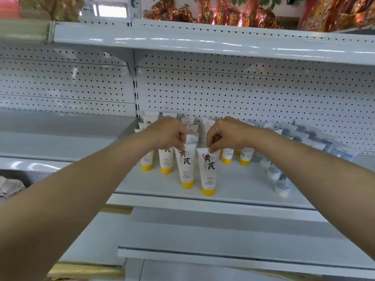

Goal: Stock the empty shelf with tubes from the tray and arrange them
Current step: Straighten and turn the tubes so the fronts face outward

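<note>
Two white tubes with yellow caps and black characters stand cap-down at the front of the white shelf (pixel 239 185). My left hand (pixel 166 132) pinches the crimped top of the left front tube (pixel 185 167). My right hand (pixel 227 134) pinches the top of the right front tube (pixel 208 171). The two tubes stand side by side, nearly touching. Behind them several more yellow-capped tubes (pixel 166 161) stand in rows back to the pegboard wall, partly hidden by my hands.
White tubes with blue print and white caps (pixel 282 185) stand in rows at the shelf's right. A pegboard back wall (pixel 243 94) rises behind. An upper shelf (pixel 203 39) carries red and gold packets (pixel 223 13). Bare shelves lie to the left and below.
</note>
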